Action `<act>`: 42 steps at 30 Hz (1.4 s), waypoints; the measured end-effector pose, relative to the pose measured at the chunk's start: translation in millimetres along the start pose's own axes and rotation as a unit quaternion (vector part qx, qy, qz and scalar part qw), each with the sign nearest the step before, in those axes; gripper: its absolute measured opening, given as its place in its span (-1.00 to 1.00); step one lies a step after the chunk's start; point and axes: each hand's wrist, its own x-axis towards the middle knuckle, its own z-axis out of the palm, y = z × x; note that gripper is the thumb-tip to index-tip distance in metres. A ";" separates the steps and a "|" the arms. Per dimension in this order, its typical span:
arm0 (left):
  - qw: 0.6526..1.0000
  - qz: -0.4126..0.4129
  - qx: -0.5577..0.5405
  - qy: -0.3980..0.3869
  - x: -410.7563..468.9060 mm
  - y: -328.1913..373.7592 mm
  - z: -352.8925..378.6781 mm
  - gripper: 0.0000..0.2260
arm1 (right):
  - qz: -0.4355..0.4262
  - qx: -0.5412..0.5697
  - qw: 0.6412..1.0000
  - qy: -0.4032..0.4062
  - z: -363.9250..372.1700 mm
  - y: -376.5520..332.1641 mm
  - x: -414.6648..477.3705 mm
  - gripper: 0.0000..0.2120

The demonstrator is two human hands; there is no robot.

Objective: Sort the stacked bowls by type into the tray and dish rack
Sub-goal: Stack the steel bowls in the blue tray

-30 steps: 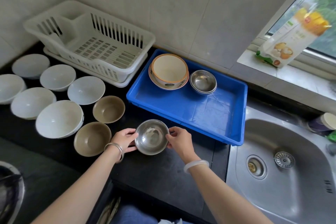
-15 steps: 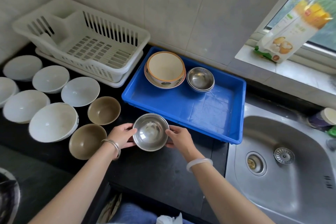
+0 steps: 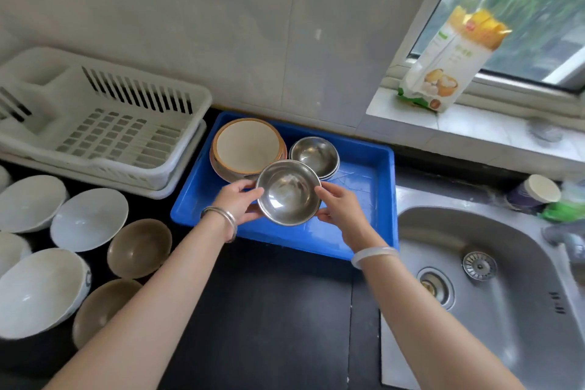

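Note:
A steel bowl hangs above the blue tray, held on its left rim by my left hand and on its right rim by my right hand. In the tray's far end sit stacked steel bowls and an orange-rimmed patterned bowl. The white dish rack stands at the left with no bowls in it. On the black counter at the left lie several white bowls and two brown bowls.
A steel sink lies to the right of the tray. A food packet stands on the window sill. A small lidded cup sits behind the sink. Bare black counter lies in front of the tray.
Both hands lifted the steel bowl off the counter and carried it forward over the blue tray, close to the stacked steel bowls.

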 end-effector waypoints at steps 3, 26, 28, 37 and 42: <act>1.000 0.010 -0.002 -0.012 23.0 15.3 29.8 -0.83 | -0.004 0.004 0.999 0.043 -20.3 -10.7 25.6 -0.80; 0.905 0.133 0.394 0.086 131.6 13.1 103.1 -0.69 | 0.002 -0.131 0.983 0.125 -37.1 -7.9 142.0 -0.72; 0.901 0.130 0.405 0.083 131.5 11.1 103.4 -0.71 | 0.002 -0.136 0.983 0.123 -36.1 -4.5 140.5 -0.72; 0.898 0.141 0.404 0.099 124.9 2.1 105.5 -0.60 | -0.042 -0.193 0.974 0.113 -31.9 5.6 131.0 -0.68; 0.903 0.124 0.399 0.095 116.2 -4.6 105.8 -0.44 | -0.065 -0.222 0.968 0.092 -30.1 11.5 123.5 -0.63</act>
